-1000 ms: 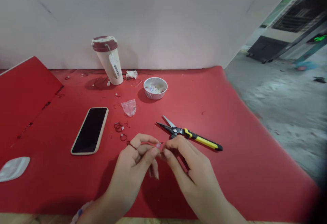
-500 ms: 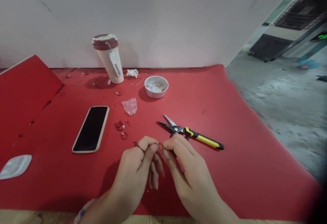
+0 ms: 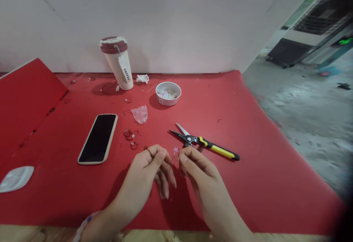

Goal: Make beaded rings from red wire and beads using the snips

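Note:
My right hand [image 3: 200,164] pinches a small thin ring with a pink bead [image 3: 175,150] and tiny light beads on it, between thumb and forefinger. Just left of it, my left hand [image 3: 151,168] has its thumb pressed to the forefinger, the other fingers loosely curled; whether anything is in that pinch is hidden. A dark red ring [image 3: 149,151] sits on a left finger. Beyond the right hand lie scissors [image 3: 205,142] with yellow and black handles, blades apart. Several dark red wire rings [image 3: 128,135] with light beads lie on the red cloth [image 3: 248,190], up and left of my hands.
A phone [image 3: 97,139] lies at left, near a white dish-like piece [image 3: 17,179]. Farther back stand a coffee cup [image 3: 121,65] and a white bowl [image 3: 168,100] of beads, with a small plastic bag [image 3: 140,114] nearer. A red board [image 3: 24,95] rises at far left.
My hands have moved apart slightly. The left thumb and forefinger have come away from the small piece, which now stays in the right hand with its pink bead showing.

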A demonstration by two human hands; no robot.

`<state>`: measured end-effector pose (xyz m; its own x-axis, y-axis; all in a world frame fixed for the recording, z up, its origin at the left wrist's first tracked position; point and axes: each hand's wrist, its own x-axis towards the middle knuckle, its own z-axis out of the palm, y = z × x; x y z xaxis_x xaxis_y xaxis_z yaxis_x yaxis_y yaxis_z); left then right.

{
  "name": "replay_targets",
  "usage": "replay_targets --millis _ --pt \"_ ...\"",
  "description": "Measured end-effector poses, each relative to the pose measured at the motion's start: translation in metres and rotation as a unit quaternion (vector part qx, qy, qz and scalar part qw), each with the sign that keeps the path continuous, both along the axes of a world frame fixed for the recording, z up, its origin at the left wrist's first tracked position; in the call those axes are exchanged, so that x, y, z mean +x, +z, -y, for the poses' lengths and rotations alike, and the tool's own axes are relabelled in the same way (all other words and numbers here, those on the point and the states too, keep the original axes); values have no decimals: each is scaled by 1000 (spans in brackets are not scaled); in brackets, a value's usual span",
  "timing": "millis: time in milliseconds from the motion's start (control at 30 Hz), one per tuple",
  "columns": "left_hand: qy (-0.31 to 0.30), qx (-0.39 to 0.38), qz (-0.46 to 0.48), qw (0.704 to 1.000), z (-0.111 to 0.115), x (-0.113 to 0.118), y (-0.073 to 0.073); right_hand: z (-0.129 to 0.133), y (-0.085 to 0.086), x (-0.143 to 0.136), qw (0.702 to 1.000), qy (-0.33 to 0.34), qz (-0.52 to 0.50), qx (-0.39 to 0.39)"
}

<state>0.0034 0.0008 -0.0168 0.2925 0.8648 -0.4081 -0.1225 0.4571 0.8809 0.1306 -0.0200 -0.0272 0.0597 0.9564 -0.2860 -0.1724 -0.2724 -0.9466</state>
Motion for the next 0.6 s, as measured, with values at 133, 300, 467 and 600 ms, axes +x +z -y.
replay_targets --millis 133,300,467,600 --pt "1 16 -38 999 -2 4 -2 2 1 -6 997 -71 -17 28" --pt "53 83 -52 994 2 4 -7 5 4 -18 991 -105 57 64" --pt "103 233 -121 959 4 4 -3 9 -1 -32 991 -87 84 54" --pt "100 215 -138 962 -5 1 5 5 2 -32 995 -18 85 44"
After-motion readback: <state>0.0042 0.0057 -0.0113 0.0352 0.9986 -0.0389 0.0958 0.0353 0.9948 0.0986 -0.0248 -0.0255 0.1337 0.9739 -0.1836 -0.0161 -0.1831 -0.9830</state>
